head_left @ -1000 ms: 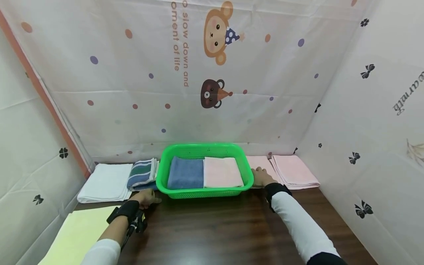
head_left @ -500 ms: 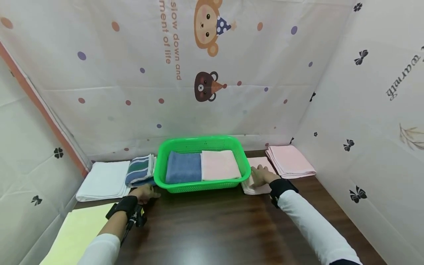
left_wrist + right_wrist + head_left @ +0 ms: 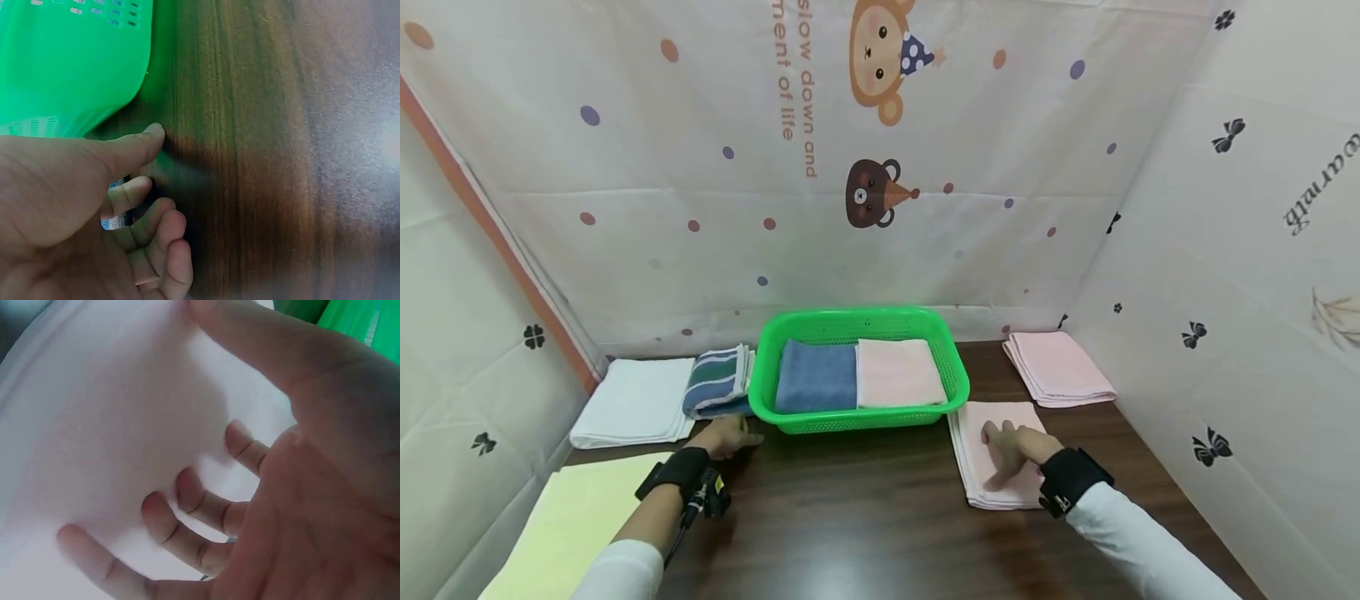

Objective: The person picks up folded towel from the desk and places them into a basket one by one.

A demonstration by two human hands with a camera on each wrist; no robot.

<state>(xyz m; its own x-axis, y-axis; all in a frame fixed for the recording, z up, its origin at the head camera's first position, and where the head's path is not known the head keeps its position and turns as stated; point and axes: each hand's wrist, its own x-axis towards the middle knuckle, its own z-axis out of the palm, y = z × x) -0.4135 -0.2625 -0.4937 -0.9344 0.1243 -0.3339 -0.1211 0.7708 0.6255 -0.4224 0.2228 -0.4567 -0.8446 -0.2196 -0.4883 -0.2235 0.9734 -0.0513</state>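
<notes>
A folded pink towel (image 3: 1022,414) lies on the table just right of the green basket (image 3: 857,424). My right hand (image 3: 1013,450) rests on its top, fingers spread; in the right wrist view the fingertips touch the pink cloth (image 3: 119,425) without gripping it. Inside the basket, a folded blue towel (image 3: 816,379) sits beside a folded pink towel (image 3: 900,375). My left hand (image 3: 724,437) is by the basket's near left corner, fingers loosely curled. The left wrist view has nothing in that hand (image 3: 69,194), with the basket wall (image 3: 69,81) beyond the thumb.
Left of the basket are a striped towel (image 3: 715,379) and a folded white towel (image 3: 636,400). Pale yellow cloth (image 3: 572,517) covers the near left. Another folded pink towel (image 3: 1060,367) lies at the back right. Printed cloth walls (image 3: 700,275) enclose the dark wooden table (image 3: 850,517).
My right hand has drawn one pink towel toward the table's front, away from the other pink towel at the back. The left hand stays almost in place. The head view has shifted slightly.
</notes>
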